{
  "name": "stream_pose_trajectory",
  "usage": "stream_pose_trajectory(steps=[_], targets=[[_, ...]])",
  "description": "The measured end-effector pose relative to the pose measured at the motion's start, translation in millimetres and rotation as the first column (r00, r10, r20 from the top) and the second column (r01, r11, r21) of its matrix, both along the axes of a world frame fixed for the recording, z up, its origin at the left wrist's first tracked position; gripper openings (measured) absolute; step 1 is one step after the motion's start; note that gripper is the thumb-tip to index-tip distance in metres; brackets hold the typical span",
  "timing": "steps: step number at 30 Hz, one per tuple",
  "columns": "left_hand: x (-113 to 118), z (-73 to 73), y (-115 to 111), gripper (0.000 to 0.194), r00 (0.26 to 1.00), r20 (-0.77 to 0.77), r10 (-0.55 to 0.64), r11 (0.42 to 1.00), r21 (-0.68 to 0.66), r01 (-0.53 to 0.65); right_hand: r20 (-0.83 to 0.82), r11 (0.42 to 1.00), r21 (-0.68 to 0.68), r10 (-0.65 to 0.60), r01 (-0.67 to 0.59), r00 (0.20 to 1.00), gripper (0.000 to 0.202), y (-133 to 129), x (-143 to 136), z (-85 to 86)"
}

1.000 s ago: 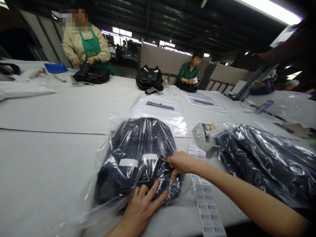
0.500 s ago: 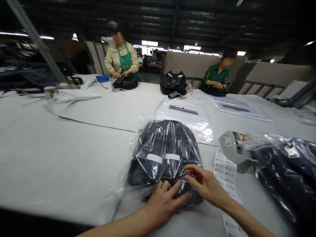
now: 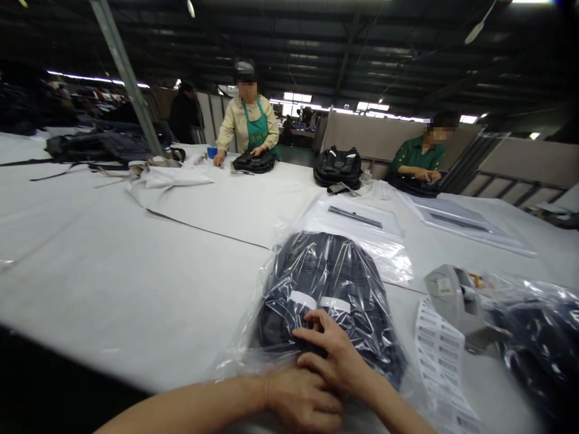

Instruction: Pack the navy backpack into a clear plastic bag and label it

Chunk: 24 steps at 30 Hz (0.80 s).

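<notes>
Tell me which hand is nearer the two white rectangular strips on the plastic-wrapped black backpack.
Right. The right hand is just below the strips; the left hand lies lower, partly hidden behind the right.

The left hand (image 3: 304,399) and right hand (image 3: 333,349) are bare, as are the forearms (image 3: 194,405).
</notes>
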<state>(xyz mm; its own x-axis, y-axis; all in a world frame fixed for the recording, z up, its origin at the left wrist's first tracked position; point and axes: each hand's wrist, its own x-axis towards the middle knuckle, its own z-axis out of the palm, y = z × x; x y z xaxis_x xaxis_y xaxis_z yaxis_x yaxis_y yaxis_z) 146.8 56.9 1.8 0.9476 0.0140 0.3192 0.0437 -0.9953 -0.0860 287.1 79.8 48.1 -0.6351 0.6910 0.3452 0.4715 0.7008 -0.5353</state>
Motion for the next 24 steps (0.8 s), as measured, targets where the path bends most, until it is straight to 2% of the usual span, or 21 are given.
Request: stream_pose_trajectory(steps=[4,5,6,7,8,9,10,11,12,14,16,20,22,24], targets=[[-15.2,6.8,-15.1,0.018,0.99,0.136,0.025,0.996,-0.088,-0.013,-0.087,0.98,0.197,0.002,0.016,0.996,0.023,7.7,-2.2,-23.2],[-24.4,12.2,-21.0,0.016,0.974,0.213,0.077,0.994,-0.095,-0.058,-0.098,0.972,0.235,0.007,0.016,0.995,0.022,8.8,-1.8,-26.9],[-35.1,18.9,-26.6,0.019,0.936,0.307,0.174,0.984,-0.094,-0.153,-0.105,0.963,0.27,0.015,0.014,0.994,0.022,9.4,-1.4,-29.4],[-46.8,26.4,-31.3,0.026,0.865,0.389,0.317,0.948,-0.105,-0.301,-0.108,0.954,0.3,0.027,0.006,0.994,0.021,9.7,-1.3,-30.7],[-58.5,34.1,-34.4,0.036,0.763,0.432,0.481,0.871,-0.142,-0.47,-0.113,0.944,0.329,0.04,-0.001,0.993,0.02,9.7,-1.4,-31.1],[-69.5,41.3,-35.5,0.043,0.649,0.416,0.637,0.76,-0.198,-0.619,-0.119,0.936,0.352,0.048,-0.003,0.992,0.02,9.6,-1.8,-30.9],[-79.3,47.6,-34.8,0.044,0.553,0.337,0.762,0.64,-0.258,-0.724,-0.128,0.928,0.372,0.051,0.0,0.991,0.021,9.2,-2.5,-30.2],[-87.5,52.7,-32.6,0.039,0.503,0.218,0.836,0.548,-0.31,-0.777,-0.136,0.921,0.388,0.047,0.01,0.99,0.023,8.9,-3.2,-29.4],[-94.1,56.6,-29.4,0.029,0.502,0.096,0.86,0.501,-0.354,-0.79,-0.143,0.914,0.406,0.038,0.023,0.989,0.026,8.5,-3.9,-28.7],[-103.4,61.0,-22.5,0.01,0.578,-0.024,0.816,0.512,-0.434,-0.741,-0.152,0.896,0.443,0.029,0.042,0.988,0.027,7.8,-4.8,-28.0],[-109.7,62.5,-17.3,0.01,0.65,-0.003,0.76,0.575,-0.464,-0.674,-0.159,0.878,0.477,0.047,0.035,0.986,0.022,7.1,-4.5,-28.6],[-119.9,61.7,-13.5,0.018,0.749,0.099,0.655,0.735,-0.313,-0.601,-0.169,0.877,0.481,0.081,0.01,0.982,0.02,4.8,-1.9,-32.7],[-122.6,63.8,-14.6,0.024,0.774,0.053,0.631,0.755,-0.269,-0.598,-0.163,0.866,0.501,0.088,0.005,0.983,0.021,3.2,-0.6,-34.3],[-121.1,69.8,-17.8,0.022,0.765,0.003,0.645,0.741,-0.247,-0.624,-0.146,0.843,0.538,0.105,-0.01,0.984,0.022,1.1,0.5,-34.1]])
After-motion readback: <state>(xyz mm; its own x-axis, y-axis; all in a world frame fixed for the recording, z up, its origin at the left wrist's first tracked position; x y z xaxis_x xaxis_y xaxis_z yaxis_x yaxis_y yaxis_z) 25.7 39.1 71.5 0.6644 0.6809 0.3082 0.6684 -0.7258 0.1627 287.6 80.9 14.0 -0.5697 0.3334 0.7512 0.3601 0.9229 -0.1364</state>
